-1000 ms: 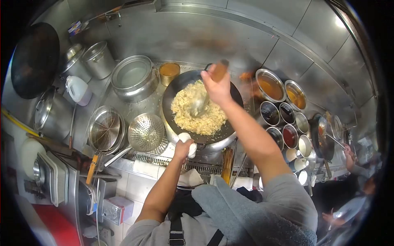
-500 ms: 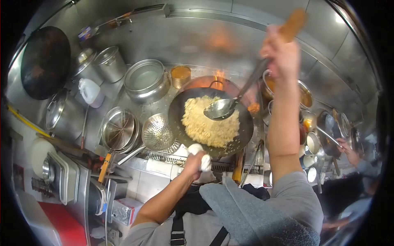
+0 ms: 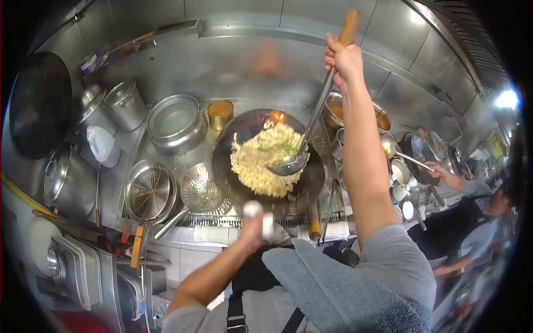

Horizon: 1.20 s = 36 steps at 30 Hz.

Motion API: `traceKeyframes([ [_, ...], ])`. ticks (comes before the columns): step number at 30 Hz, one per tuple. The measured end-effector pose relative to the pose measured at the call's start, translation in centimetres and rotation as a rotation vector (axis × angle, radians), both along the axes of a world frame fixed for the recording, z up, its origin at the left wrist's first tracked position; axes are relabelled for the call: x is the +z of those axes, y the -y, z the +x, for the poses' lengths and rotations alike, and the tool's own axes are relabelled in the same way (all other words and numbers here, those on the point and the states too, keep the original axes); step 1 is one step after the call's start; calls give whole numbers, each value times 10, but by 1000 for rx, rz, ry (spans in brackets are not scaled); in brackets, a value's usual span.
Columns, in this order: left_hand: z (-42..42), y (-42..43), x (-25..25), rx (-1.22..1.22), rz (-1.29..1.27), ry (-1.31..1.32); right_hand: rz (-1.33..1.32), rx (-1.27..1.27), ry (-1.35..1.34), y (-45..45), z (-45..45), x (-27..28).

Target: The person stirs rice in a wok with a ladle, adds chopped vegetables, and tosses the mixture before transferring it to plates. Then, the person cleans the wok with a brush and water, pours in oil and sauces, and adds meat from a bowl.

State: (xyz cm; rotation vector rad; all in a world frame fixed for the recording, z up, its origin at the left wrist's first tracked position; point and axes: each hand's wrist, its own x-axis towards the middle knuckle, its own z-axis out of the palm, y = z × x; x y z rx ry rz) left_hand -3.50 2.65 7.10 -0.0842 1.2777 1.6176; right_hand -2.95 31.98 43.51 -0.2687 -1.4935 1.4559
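Observation:
A black wok [image 3: 315, 186] sits over the burner, holding a heap of yellowish fried rice [image 3: 261, 172] with green bits near its far side. My right hand [image 3: 346, 62] is closed around the long shaft of a steel ladle [image 3: 288, 165], just below its wooden end. The ladle's bowl rests in the rice at the right of the heap. At the wok's near edge, my left hand [image 3: 252, 230] is closed on a white cloth [image 3: 268, 226]; it is blurred, and any wok handle inside the cloth is hidden.
Left of the wok stand a perforated strainer [image 3: 201, 186], a pot with a wire sieve [image 3: 149, 191], a large water pot [image 3: 176, 119] and a tin can [image 3: 220, 114]. Flame [image 3: 277, 116] shows behind. At right, a co-worker's hand [image 3: 444, 173] grips another ladle [image 3: 390, 145].
The rice has been tossed and heaped toward the far side, with green bits now showing. My ladle's bowl has moved down into its right side. The whole view has shifted.

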Motion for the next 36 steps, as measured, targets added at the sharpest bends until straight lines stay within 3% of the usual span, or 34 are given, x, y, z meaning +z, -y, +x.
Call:
traceKeyframes([
  [2,-29,-58,18,49,154,52,46,-218,38,9,-11,-28],
  [3,-31,-61,0,47,159,58,-1,-305,81,11,-22,-59],
  [4,-35,-65,-23,-30,94,-62,49,-454,217,6,-41,-101],
  [5,-43,-68,-48,-104,30,-187,1,-377,49,-18,-63,-151],
  [6,-38,-53,-90,-105,132,-243,-155,-312,12,-10,-52,-142],
  [7,-31,-38,-139,-29,-127,-378,-133,-303,-20,-16,-48,-122],
  [8,-6,3,-93,5,6,-305,-125,-306,-52,-23,-36,-104],
  [9,3,26,-104,-51,92,-222,-159,-241,-96,-27,-26,-79],
  [10,4,37,-109,-92,64,-365,-121,-245,-60,-22,-16,-52],
  [12,9,24,0,8,85,-26,-96,-138,-25,-31,-5,-23],
  [13,-13,-6,-15,-4,74,22,-73,-145,4,-23,-5,-24],
  [14,-28,-35,14,16,74,48,-43,-149,23,-14,-7,-26],
  [16,-51,-88,-26,-28,120,21,44,-351,239,-2,-36,-83],
  [18,-39,-82,-63,-20,43,-163,-11,-276,83,-21,-71,-163],
  [20,-23,-49,-94,-117,-146,-406,-99,-206,12,-2,-61,-125],
  [22,7,-20,-37,110,124,-267,-38,-118,-1,-22,-66,-102],
  [25,-16,-57,-17,48,49,-86,35,10,147,-49,-81,-81],
  [26,-29,-83,-23,129,97,-34,22,9,145,-36,-74,-65],
  [29,-53,-109,-57,-17,39,-88,149,-27,77,1,-44,-41],
  [31,-49,-90,-53,-33,118,-96,193,-182,13,5,-21,-54],
  [33,-39,-49,-38,-93,88,-68,369,-644,351,-40,-74,-175],
  [34,-41,-31,-31,-124,91,-44,202,-309,341,-46,-89,-204],
  [36,-48,16,-50,-83,-25,-86,388,-141,458,-51,-117,-188],
])
